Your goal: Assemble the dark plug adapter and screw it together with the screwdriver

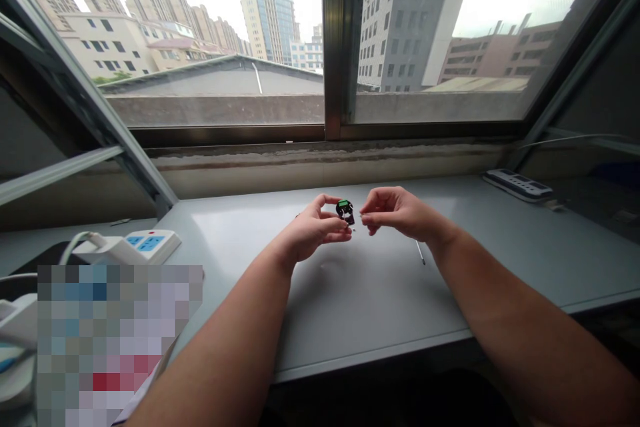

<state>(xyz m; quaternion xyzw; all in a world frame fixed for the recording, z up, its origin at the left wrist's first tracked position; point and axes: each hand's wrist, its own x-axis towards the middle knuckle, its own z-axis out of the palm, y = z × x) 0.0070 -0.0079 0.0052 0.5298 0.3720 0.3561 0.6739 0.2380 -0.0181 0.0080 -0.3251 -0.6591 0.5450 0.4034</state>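
My left hand holds a small black device with a green part on top, between thumb and fingers, above the grey table. Just to the right of it, my right hand is closed in a pinch; a tiny pale bit shows at its fingertips, too small to name. The two hands are apart. On the table below my right wrist lies a thin rod-like tool, its upper end hidden by the hand.
A white power strip with blue sockets and plugged-in adapters stands at the left, beside a blurred-out sheet. Another power strip lies at the back right. The window is behind the table.
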